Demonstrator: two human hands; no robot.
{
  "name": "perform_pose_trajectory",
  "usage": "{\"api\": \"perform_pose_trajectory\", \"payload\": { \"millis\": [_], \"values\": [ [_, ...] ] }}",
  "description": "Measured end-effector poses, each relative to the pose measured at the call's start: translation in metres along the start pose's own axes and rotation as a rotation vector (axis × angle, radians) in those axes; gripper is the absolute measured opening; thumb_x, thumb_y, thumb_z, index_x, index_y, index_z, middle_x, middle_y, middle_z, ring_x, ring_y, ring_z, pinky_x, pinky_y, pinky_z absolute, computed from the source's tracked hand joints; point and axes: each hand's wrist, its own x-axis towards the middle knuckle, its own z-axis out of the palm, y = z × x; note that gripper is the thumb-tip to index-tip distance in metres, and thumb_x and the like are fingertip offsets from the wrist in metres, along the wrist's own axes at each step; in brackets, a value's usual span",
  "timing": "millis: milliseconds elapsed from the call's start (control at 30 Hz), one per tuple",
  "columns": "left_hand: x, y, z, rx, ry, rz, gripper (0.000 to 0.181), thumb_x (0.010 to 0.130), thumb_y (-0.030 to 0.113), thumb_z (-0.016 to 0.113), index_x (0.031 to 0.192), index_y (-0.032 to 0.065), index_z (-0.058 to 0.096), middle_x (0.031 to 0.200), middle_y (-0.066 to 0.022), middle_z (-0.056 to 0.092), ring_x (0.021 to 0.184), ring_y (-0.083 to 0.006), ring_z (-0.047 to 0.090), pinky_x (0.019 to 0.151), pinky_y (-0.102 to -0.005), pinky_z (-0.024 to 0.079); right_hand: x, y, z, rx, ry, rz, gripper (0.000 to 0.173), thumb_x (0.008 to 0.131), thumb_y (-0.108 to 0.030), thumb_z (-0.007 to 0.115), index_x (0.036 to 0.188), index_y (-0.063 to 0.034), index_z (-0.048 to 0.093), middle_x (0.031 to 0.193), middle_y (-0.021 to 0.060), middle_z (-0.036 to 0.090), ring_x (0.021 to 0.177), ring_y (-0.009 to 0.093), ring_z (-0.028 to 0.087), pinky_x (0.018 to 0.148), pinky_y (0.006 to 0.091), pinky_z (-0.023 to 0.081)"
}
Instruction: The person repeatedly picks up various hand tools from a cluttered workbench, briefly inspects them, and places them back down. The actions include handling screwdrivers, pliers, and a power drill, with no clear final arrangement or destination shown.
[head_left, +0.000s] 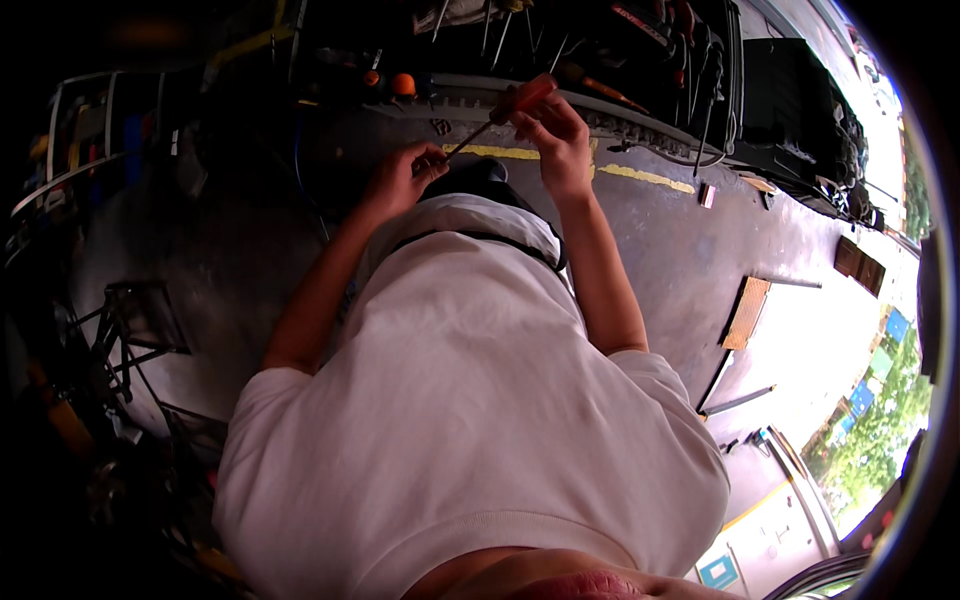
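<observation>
A screwdriver (531, 94) with a red handle and a thin metal shaft slants across the space in front of my body. My right hand (556, 135) has its fingers at the handle, which points up and to the right. At the other end, the fingertips of my left hand (405, 176) pinch the shaft near its tip. Both hands are above the floor, just short of the dark tool rack (585, 60). The exact tip is hidden by the left fingers.
Screwdrivers and other tools, one with an orange handle (615, 93), stand in the rack ahead. An orange round object (403, 84) sits at its left. Yellow lines (646, 178) mark the concrete floor. A metal frame (142, 322) stands at left; a brown board (747, 313) lies at right.
</observation>
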Motion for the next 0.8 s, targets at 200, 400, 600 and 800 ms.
{"api": "perform_pose_trajectory", "payload": {
  "millis": [200,400,600,800],
  "values": [
    [0.011,-0.035,0.036,-0.133,0.129,-0.057,0.019,0.097,0.017,0.069,0.11,0.0036,0.066,0.098,-0.0057,0.072,0.088,-0.0115,0.066,0.08,-0.0279,0.052,0.011,0.005,-0.01,-0.275,-0.105,0.028,0.024,0.083,-0.009,0.08,0.105,-0.0025,0.072,0.095,0.0018,0.072,0.085,0.009,0.066,0.08,0.0267,0.054],
    [0.018,-0.069,0.064,-0.292,0.241,-0.08,0.022,0.098,0.015,0.068,0.115,0.0022,0.066,0.104,-0.0069,0.072,0.094,-0.0108,0.067,0.082,-0.0265,0.052,0.023,0.007,0.005,-0.511,-0.144,-0.049,0.032,0.079,-0.014,0.083,0.106,-0.0027,0.072,0.09,0.0051,0.073,0.076,0.012,0.068,0.072,0.0275,0.057],
    [0.021,-0.074,0.068,-0.103,0.369,0.045,0.019,0.093,0.015,0.072,0.107,0.0017,0.068,0.095,-0.0119,0.074,0.086,-0.0205,0.073,0.076,-0.0317,0.055,0.033,0.007,0.016,-0.684,-0.213,-0.161,0.03,0.078,-0.017,0.082,0.104,-0.0052,0.072,0.091,0.0063,0.074,0.075,0.016,0.069,0.07,0.0298,0.057],
    [0.033,-0.083,0.06,-0.021,0.376,0.032,0.021,0.095,0.017,0.07,0.109,0.0015,0.067,0.096,-0.0109,0.073,0.084,-0.0212,0.072,0.075,-0.0325,0.054,0.036,0.008,0.03,-0.755,-0.24,-0.191,0.025,0.079,-0.016,0.081,0.1,-0.0072,0.072,0.09,0.0027,0.074,0.074,0.016,0.068,0.069,0.0293,0.056]
  ]
}}
